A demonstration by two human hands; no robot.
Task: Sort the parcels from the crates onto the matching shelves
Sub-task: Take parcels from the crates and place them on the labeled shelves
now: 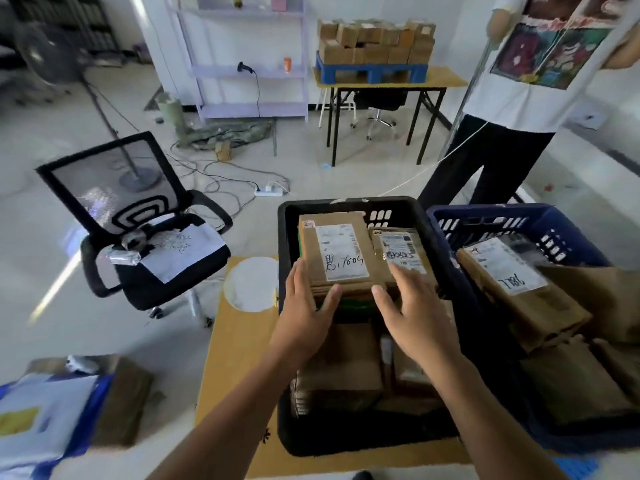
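A black crate (287, 216) full of brown cardboard parcels stands on a wooden table in front of me. The top parcel (337, 251) carries a white label with handwritten numbers. My left hand (304, 306) touches its left near corner, fingers straight along the side and thumb on the near edge. My right hand (412, 313) hovers over the near right side with spread fingers, close to a second labelled parcel (401, 252). A blue crate (485, 220) to the right holds more parcels, one labelled (509, 271). A lavender shelf unit (249, 74) stands at the far wall.
A person in a white printed shirt (519, 81) stands just behind the blue crate. A black mesh office chair (138, 233) with papers sits left of the table. Cables and a power strip (268, 192) lie on the floor. A far table (384, 81) carries stacked boxes on a blue pallet.
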